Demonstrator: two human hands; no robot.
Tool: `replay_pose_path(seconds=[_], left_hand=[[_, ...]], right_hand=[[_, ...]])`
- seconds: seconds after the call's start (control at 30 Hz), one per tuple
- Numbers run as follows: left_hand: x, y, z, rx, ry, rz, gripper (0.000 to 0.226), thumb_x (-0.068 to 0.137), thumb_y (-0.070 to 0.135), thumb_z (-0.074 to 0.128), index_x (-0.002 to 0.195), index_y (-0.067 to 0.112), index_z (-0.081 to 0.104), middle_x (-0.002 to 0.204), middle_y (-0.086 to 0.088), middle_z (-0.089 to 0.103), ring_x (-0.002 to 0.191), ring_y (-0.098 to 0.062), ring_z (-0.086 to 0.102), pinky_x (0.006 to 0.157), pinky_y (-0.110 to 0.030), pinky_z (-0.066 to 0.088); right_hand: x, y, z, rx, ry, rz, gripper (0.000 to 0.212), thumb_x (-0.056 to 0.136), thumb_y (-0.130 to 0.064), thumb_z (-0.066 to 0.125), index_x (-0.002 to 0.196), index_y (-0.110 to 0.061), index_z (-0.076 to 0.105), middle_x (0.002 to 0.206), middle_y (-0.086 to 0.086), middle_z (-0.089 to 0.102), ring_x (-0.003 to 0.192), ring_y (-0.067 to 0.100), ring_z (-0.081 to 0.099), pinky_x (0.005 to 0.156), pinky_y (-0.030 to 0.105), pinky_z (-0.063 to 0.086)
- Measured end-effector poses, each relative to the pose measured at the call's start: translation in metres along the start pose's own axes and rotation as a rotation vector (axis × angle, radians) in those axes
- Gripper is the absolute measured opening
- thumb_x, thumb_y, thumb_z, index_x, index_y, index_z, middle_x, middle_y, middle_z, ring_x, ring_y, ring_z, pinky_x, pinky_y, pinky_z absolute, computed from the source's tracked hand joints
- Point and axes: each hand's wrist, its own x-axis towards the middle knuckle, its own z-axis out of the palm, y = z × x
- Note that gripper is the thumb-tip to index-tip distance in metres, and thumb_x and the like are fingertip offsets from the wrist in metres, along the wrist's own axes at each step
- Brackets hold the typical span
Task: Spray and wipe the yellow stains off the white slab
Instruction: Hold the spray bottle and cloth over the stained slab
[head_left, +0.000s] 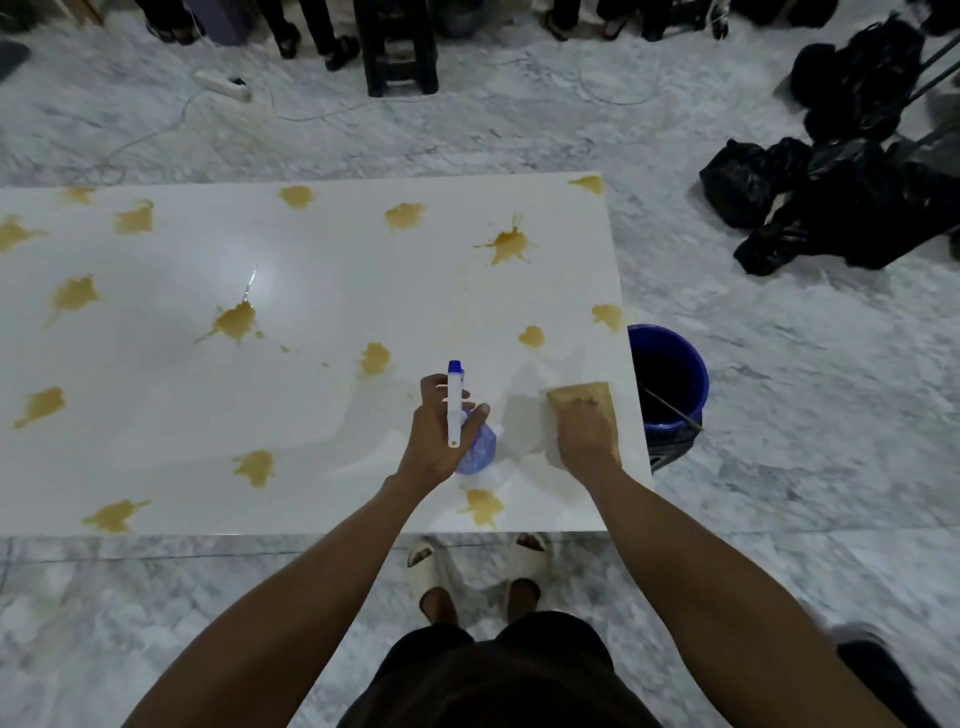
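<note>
Near the white slab's right front corner, the right hand presses flat on a yellow-stained cloth; just beside it the left hand grips a blue spray bottle, while yellow stains dot the slab's remaining surface

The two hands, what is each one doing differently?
The left hand is curled round the spray bottle and holds it up above the white slab; the right hand lies flat and presses a yellow-stained cloth down on the slab. The left hand is nearer the middle; the right hand is by the slab's right edge, close to the blue bucket. Both are bare and reach over the slab's near right part.
</note>
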Motion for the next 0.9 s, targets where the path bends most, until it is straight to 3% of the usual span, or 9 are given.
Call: replay_pose_path(seconds=[0.07, 0.13, 0.23, 0.3, 0.4, 0.57, 0.73, 0.8, 0.9], left_hand=[[0.0, 0.002, 0.004, -0.029, 0.056, 0.093, 0.054, 0.093, 0.014, 0.06, 0.142, 0.014, 0.037, 0.121, 0.015, 0.062, 0.095, 0.004, 0.067, 0.077, -0.034, 0.055], [0.006, 0.002, 0.007, -0.064, 0.081, 0.132, 0.055, 0.095, 0.007, 0.056, 0.147, 0.019, 0.041, 0.129, 0.033, 0.061, 0.099, -0.018, 0.072, 0.077, -0.04, 0.056], [0.018, 0.009, 0.008, -0.183, 0.118, 0.062, 0.046, 0.088, 0.006, 0.057, 0.133, 0.014, 0.061, 0.125, 0.032, 0.067, 0.115, -0.037, 0.069, 0.077, -0.037, 0.057], [0.025, 0.018, 0.0, -0.229, 0.109, 0.021, 0.044, 0.082, 0.006, 0.055, 0.124, 0.014, 0.067, 0.119, 0.016, 0.073, 0.106, -0.042, 0.069, 0.072, -0.032, 0.057], [0.035, 0.04, -0.026, -0.192, 0.042, 0.046, 0.034, 0.081, 0.004, 0.049, 0.107, 0.007, 0.07, 0.101, -0.004, 0.075, 0.064, -0.036, 0.066, 0.061, -0.033, 0.055], [0.046, 0.095, -0.079, -0.141, -0.102, 0.053, 0.03, 0.08, 0.008, 0.046, 0.092, -0.002, 0.071, 0.057, -0.011, 0.06, 0.042, -0.023, 0.059, 0.053, -0.026, 0.05], [0.055, 0.133, -0.121, 0.001, -0.295, 0.005, 0.02, 0.087, 0.0, 0.047, 0.082, -0.005, 0.066, 0.053, 0.006, 0.062, 0.046, -0.029, 0.057, 0.049, -0.028, 0.051], [0.059, 0.137, -0.133, 0.042, -0.308, -0.048, 0.019, 0.086, -0.004, 0.048, 0.072, -0.002, 0.059, 0.052, 0.007, 0.062, 0.045, -0.03, 0.059, 0.049, -0.027, 0.048], [0.066, 0.137, -0.148, 0.051, -0.34, -0.083, 0.028, 0.075, 0.011, 0.051, 0.086, -0.011, 0.064, 0.068, -0.004, 0.065, 0.044, -0.032, 0.062, 0.053, -0.029, 0.049]], right_hand=[[-0.003, 0.005, -0.019, 0.213, 0.072, 0.031, 0.03, 0.104, -0.01, 0.043, 0.128, -0.001, 0.058, 0.126, 0.015, 0.063, 0.117, 0.031, 0.06, 0.093, 0.036, 0.049], [-0.005, 0.009, -0.044, 0.501, 0.13, 0.118, 0.026, 0.103, -0.014, 0.044, 0.1, -0.003, 0.067, 0.099, 0.015, 0.066, 0.1, 0.035, 0.063, 0.075, 0.037, 0.047], [-0.007, 0.009, -0.074, 1.13, 0.156, 0.342, 0.034, 0.096, -0.017, 0.055, 0.062, -0.011, 0.051, 0.065, 0.005, 0.051, 0.068, 0.029, 0.053, 0.053, 0.03, 0.035], [-0.011, 0.007, -0.095, 1.622, 0.009, 0.371, 0.016, 0.093, -0.008, 0.053, 0.08, -0.009, 0.062, 0.079, 0.005, 0.063, 0.08, 0.026, 0.059, 0.061, 0.03, 0.046], [-0.016, 0.006, -0.117, 2.015, -0.301, 0.175, 0.03, 0.096, -0.027, 0.054, 0.117, -0.009, 0.067, 0.114, 0.008, 0.071, 0.106, 0.028, 0.067, 0.087, 0.04, 0.057], [-0.021, -0.031, -0.139, 2.147, -0.451, 0.019, 0.06, 0.096, -0.038, 0.062, 0.146, -0.007, 0.048, 0.137, 0.016, 0.06, 0.117, 0.033, 0.062, 0.106, 0.054, 0.046], [-0.028, -0.086, -0.16, 1.993, -0.399, 0.02, 0.048, 0.1, -0.042, 0.056, 0.134, -0.009, 0.056, 0.118, 0.012, 0.072, 0.101, 0.028, 0.072, 0.077, 0.042, 0.061], [-0.027, -0.106, -0.164, 1.977, -0.402, -0.019, 0.051, 0.099, -0.044, 0.056, 0.137, -0.009, 0.055, 0.127, 0.014, 0.068, 0.112, 0.031, 0.069, 0.087, 0.048, 0.059], [-0.024, -0.129, -0.167, 1.954, -0.367, -0.062, 0.053, 0.101, -0.047, 0.05, 0.14, -0.011, 0.054, 0.134, 0.014, 0.064, 0.118, 0.031, 0.064, 0.097, 0.048, 0.053]])
